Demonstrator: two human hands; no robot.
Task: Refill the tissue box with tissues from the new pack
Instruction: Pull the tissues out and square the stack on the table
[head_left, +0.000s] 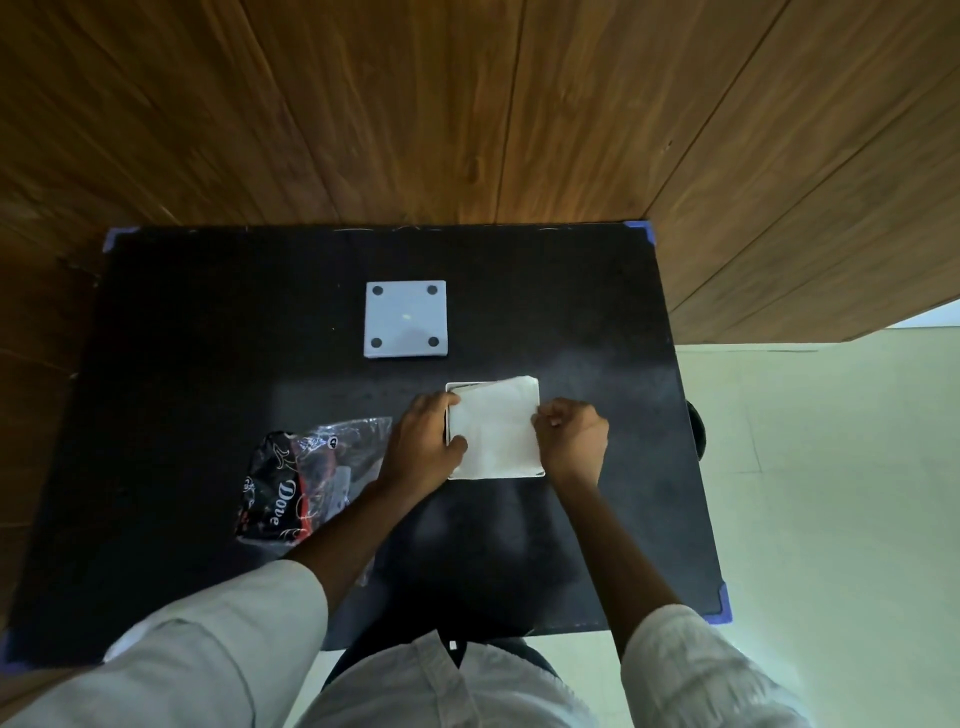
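Observation:
A white square tissue box (454, 387) stands open on the black table, a little right of the middle. A stack of white tissues (496, 428) lies in its opening, turned slightly askew so one corner sticks out at the back right. My left hand (423, 447) grips the stack's left edge, thumb on top. My right hand (571, 436) pinches the stack's right edge with curled fingers. The opened plastic tissue pack (291, 483), black and red with clear film, lies flat to the left.
The box's white square lid (406, 319), with a dark dot near each corner, lies behind the box. The black table (208, 322) has blue corner guards and stands against a wooden wall (467, 104). Pale floor (831, 493) runs along the right.

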